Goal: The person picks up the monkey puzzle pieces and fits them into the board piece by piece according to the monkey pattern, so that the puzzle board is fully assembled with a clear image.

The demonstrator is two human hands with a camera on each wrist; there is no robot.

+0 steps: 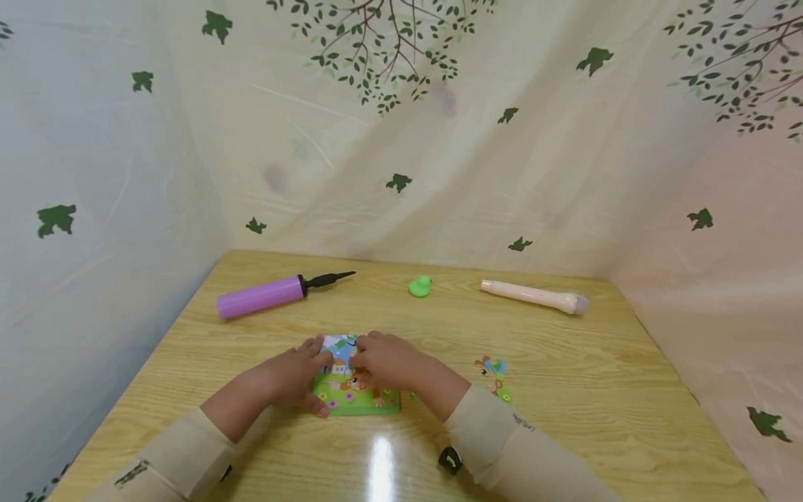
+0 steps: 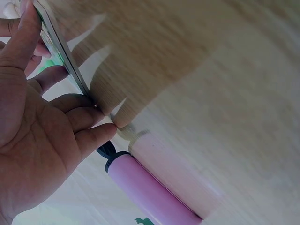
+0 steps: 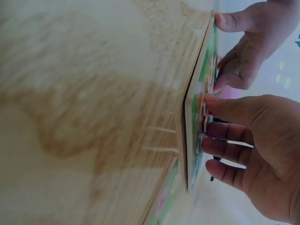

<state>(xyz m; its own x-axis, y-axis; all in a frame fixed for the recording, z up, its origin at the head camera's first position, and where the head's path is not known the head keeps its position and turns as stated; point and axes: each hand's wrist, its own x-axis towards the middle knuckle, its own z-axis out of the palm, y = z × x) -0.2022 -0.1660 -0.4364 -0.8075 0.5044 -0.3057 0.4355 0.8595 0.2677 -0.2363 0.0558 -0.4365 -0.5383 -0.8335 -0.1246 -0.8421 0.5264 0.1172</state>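
Observation:
A picture puzzle board (image 1: 357,404) with a green lower part, flowers and a brown animal lies on the table. My left hand (image 1: 291,373) rests along its left edge, thumb at the near corner and fingertips on the upper side. The left wrist view shows that hand's outer fingers (image 2: 96,136) extended beside the board. My right hand (image 1: 392,359) is over the board's right half, covering part of the picture. In the right wrist view its thumb and fingertips (image 3: 213,98) seem to pinch a slightly raised puzzle piece (image 3: 205,110), mostly hidden. Loose puzzle pieces (image 1: 492,376) lie to the right.
Behind the board lie a purple hand pump (image 1: 260,298) with a black nozzle, a small green toy (image 1: 420,286) and a pale pink toy microphone (image 1: 533,296). A leaf-patterned cloth (image 1: 401,139) hangs around the wooden table (image 1: 596,432).

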